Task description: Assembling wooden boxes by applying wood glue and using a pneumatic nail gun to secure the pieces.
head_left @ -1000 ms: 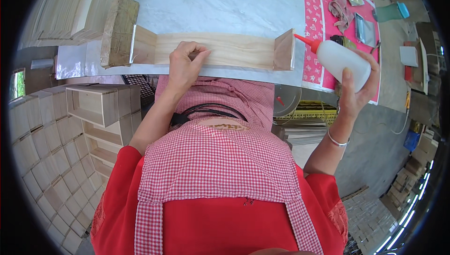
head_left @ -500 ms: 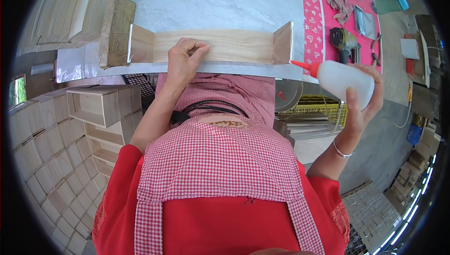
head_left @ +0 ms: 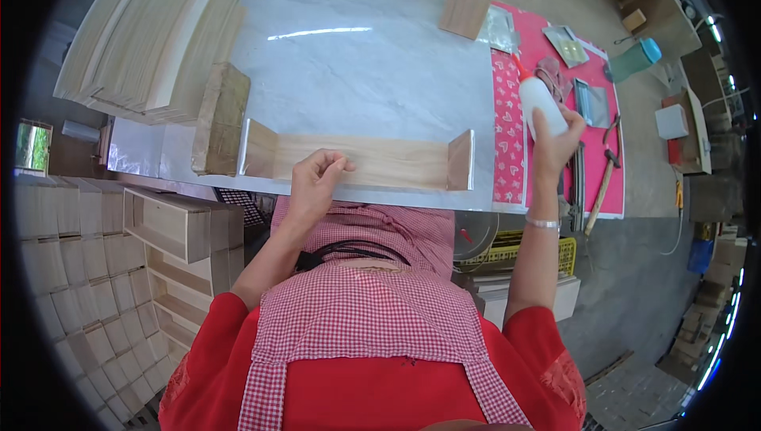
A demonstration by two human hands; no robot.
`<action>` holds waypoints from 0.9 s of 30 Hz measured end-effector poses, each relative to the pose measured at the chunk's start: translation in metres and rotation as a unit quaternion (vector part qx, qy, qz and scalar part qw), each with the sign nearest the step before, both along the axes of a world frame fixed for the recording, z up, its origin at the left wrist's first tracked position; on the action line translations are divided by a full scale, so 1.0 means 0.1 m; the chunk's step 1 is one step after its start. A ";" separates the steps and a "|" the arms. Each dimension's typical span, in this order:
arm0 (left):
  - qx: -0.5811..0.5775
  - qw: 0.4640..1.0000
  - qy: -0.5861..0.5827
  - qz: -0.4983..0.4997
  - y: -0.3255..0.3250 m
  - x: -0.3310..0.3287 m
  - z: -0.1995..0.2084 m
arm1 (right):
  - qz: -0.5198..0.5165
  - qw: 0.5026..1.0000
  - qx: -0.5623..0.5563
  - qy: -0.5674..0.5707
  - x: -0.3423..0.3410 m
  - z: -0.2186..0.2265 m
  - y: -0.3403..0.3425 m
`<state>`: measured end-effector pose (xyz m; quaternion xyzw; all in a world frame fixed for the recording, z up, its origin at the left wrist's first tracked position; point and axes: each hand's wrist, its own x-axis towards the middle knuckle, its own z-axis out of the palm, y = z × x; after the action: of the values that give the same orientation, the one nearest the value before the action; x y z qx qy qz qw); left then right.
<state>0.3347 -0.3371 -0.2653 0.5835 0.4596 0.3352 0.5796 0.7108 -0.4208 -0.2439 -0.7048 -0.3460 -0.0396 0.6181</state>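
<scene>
A three-sided wooden piece lies on the table near its front edge: a long pale board (head_left: 396,163) with a short upright end board (head_left: 260,150) at the left and another end board (head_left: 460,160) at the right. Their outer edges look white. My left hand (head_left: 315,181) is over the long board's near side, fingers curled and thumb pressed to them; whatever they pinch, if anything, is hidden. My right hand (head_left: 556,142) is wrapped round a white squeeze bottle (head_left: 541,106) with a red nozzle, tilted with its tip pointing up and away, above the pink cloth.
A brown block (head_left: 222,118) stands against the left end board, beside stacked pale boards (head_left: 158,43). Small wooden pieces (head_left: 466,9) stand far right. On the pink cloth (head_left: 511,169) lie a hammer (head_left: 600,193), a rag and packets. Wooden boxes (head_left: 170,221) are stacked left.
My right hand has carried the bottle away from the right end board, farther out over the pink cloth, nozzle now upward. My left hand stays at the long board. The view has shifted.
</scene>
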 end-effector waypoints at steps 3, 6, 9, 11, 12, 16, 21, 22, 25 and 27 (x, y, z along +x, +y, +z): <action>-0.045 0.998 -0.035 0.003 0.01 -0.06 0.08 | 0.006 1.000 -0.006 0.021 0.24 -0.34 0.53; -0.059 0.997 -0.046 -0.004 0.03 0.00 0.29 | -0.060 0.981 -0.141 -0.120 0.74 -0.67 0.81; -0.074 0.996 -0.050 -0.012 0.07 0.08 0.51 | -0.061 0.945 -0.244 -0.210 1.02 -0.72 0.79; -0.133 0.985 -0.110 -0.020 0.09 0.18 0.59 | -0.042 0.947 -0.264 -0.179 1.11 -0.65 0.75; -0.136 0.984 -0.111 -0.006 0.10 0.15 0.60 | 0.001 0.967 -0.197 -0.163 0.91 -0.38 0.80; -0.167 0.973 -0.147 -0.060 0.09 0.14 0.62 | 0.040 0.991 -0.039 -0.123 -0.40 0.79 0.45; -0.250 0.918 -0.289 -0.102 0.05 0.20 0.78 | 0.266 0.947 -0.080 -0.163 -1.60 0.86 0.07; -0.258 0.906 -0.314 -0.117 0.05 0.19 0.81 | 0.271 0.948 -0.076 -0.149 -1.77 0.79 0.07; -0.258 0.892 -0.348 -0.131 0.02 0.11 0.82 | 0.278 0.949 -0.060 -0.138 -2.06 0.68 0.15; -0.249 0.888 -0.360 -0.139 -0.01 0.08 0.83 | 0.272 0.951 -0.038 -0.139 -2.15 0.65 0.20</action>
<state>0.3428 -0.3383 -0.1827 0.3173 0.2019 0.3134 0.8720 0.4956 -0.4008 -0.1792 -0.5945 -0.6085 0.0455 0.5236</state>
